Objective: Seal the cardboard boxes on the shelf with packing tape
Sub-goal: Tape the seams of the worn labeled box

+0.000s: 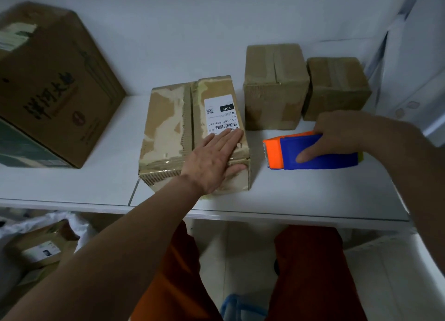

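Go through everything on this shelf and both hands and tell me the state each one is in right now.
Labelled box: flaps closed, tape across near edge, centre seam untaped.
Left hand: flat on the labelled box, fingers straight.
Tape dispenser: on its side on the shelf.
Right hand: grips the tape dispenser.
Two small boxes: closed, upright, side by side.
Large box: closed, tilted.

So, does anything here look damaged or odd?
Yes. The labelled box under the left hand looks battered: its top paper layer is torn away in pale patches, and a loose strip of tape hangs off its front-left corner.
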Demonstrator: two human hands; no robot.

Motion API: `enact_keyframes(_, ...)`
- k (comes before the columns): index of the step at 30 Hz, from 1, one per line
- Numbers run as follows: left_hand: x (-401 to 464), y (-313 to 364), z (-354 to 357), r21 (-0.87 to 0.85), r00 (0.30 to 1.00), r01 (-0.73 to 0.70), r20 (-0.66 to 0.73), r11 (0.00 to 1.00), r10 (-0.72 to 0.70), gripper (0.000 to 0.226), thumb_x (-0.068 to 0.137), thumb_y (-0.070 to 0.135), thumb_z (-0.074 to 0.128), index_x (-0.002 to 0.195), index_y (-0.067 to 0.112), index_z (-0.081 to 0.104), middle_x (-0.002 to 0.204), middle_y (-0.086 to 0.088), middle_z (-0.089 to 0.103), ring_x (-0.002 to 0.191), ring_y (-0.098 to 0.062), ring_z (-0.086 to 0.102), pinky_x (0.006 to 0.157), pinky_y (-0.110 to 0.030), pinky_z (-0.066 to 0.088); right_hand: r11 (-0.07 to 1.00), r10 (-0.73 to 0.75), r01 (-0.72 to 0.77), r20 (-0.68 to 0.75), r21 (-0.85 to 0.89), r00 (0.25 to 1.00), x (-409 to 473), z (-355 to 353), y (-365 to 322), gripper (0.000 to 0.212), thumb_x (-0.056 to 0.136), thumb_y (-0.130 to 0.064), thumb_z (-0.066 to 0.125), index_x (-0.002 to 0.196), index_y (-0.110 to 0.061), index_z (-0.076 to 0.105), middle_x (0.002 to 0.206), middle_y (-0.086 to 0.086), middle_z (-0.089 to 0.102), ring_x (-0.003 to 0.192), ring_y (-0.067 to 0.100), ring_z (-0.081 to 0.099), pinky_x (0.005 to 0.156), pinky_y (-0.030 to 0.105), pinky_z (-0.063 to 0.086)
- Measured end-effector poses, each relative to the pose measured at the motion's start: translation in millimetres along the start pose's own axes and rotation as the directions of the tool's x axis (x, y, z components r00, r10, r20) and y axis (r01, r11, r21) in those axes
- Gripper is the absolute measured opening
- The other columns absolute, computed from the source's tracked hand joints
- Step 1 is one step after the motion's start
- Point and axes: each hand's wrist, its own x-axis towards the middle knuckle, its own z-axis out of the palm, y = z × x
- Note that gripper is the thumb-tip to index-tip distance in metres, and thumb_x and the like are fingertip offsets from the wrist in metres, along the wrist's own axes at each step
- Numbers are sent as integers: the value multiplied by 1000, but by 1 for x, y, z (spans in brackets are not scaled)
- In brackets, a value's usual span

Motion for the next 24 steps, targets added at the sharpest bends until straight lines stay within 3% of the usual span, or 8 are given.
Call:
enact_keyframes(4, 0, 2, 0, -31, 999, 33, -24, 999, -33, 84, 87, 71, 12, 154, 21, 5, 161, 2, 17, 148, -9, 9, 120, -29, 4, 985, 29, -50, -125, -167, 992, -8, 3, -18, 59, 72, -72, 59, 68, -19, 33, 68, -3, 42, 59, 10, 41, 66, 29, 37)
enact_keyframes(10, 3, 8, -2, 34, 992, 118, 46, 992, -120, 90, 86, 69, 5, 153, 10, -2, 162, -5, -2, 149, -14, -5, 121, -29, -1, 973, 6, -52, -205, -223, 979, -3, 14, -39, 58, 77, -68, 58, 99, -16, 43, 76, -1, 44, 76, 19, 48, 71, 32, 39)
enact_keyframes(12, 2, 6, -2, 41, 994, 103, 26, 994, -104, 90, 84, 68, 2, 153, 10, 0, 162, -6, -1, 149, -14, -5, 121, -30, 0, 962, -15, -59, -268, -268, 963, 4, 22, -45, 47, 83, -60, 57, 94, -18, 41, 78, 1, 47, 79, 20, 50, 71, 32, 38)
enact_keyframes(14, 0, 6, -2, 42, 995, 95, 28, 995, -96, 89, 85, 67, 2, 153, 10, -1, 162, -5, -3, 149, -14, -5, 121, -29, -2, 941, 19, -122, -309, -315, 951, 11, 35, -35, 27, 92, -40, 53, 102, -15, 52, 99, 5, 59, 94, 24, 57, 77, 32, 41)
enact_keyframes(18, 1, 5, -3, 45, 994, 104, 28, 994, -106, 88, 85, 68, 2, 153, 12, -1, 162, -4, -3, 149, -14, -4, 120, -30, -1, 961, 212, -233, -145, -147, 966, 25, 61, -4, 60, 89, -54, 52, 131, -12, 47, 126, 10, 55, 113, 27, 54, 93, 37, 43)
enact_keyframes(20, 2, 5, -3, 27, 993, 112, 24, 993, -112, 89, 85, 69, 3, 154, 12, 2, 162, -4, 0, 149, -16, -1, 121, -31, 2, 973, 225, -230, -164, -15, 960, 36, 77, -8, 60, 89, -57, 51, 125, -10, 51, 116, 10, 59, 105, 27, 57, 89, 37, 44)
enact_keyframes(22, 1, 6, -3, 15, 992, 123, 13, 992, -123, 90, 85, 70, 7, 154, 13, 5, 162, -4, 4, 149, -16, 2, 121, -32, 5, 970, 241, -236, -243, 52, 940, 48, 94, -19, 44, 90, -54, 51, 94, -11, 60, 79, 4, 56, 78, 22, 56, 71, 32, 43)
enact_keyframes(24, 2, 5, -3, 4, 992, 129, 15, 992, -129, 90, 85, 71, 13, 154, 13, 8, 162, -3, 6, 149, -16, 5, 121, -32, 6, 953, 302, -287, -292, 95, 907, 55, 112, -27, 43, 91, -51, 52, 68, -15, 51, 62, 1, 45, 61, 17, 47, 59, 28, 37)
